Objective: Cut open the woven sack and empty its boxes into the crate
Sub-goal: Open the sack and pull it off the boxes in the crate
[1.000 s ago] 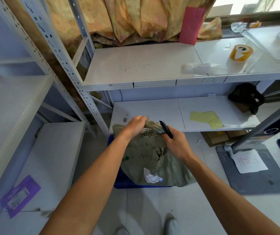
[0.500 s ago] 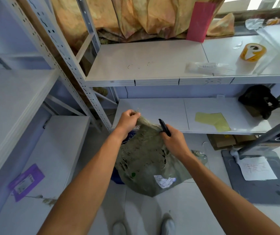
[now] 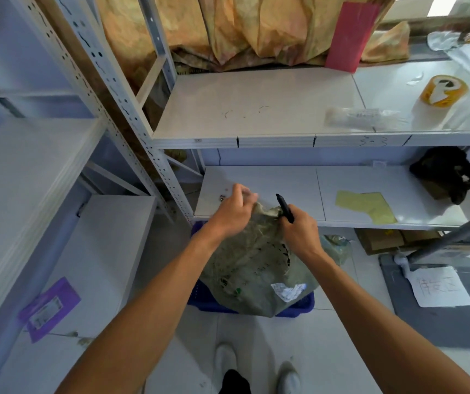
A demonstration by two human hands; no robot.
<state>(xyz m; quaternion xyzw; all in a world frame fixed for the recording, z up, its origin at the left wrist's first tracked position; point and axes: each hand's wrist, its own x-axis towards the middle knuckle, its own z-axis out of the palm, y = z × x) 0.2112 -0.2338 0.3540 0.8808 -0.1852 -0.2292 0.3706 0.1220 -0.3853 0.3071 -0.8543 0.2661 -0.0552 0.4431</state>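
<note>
Your sack (image 3: 253,265) is coarse woven cloth, dull olive, fraying into loose threads. Your crate (image 3: 303,306) looks like smooth blue plastic, your cutter (image 3: 285,207) matt black. The shelf boards (image 3: 256,109) are smooth and faintly glossy, the uprights (image 3: 131,115) painted metal.

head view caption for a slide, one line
Left hand and right hand, holding a black tool, grip the woven sack over the blue crate.

Found sack (image 3: 256,268) held above crate (image 3: 302,307) on floor, before lower shelf (image 3: 270,189); tape roll (image 3: 442,91) on upper shelf (image 3: 256,103), far right.
</note>
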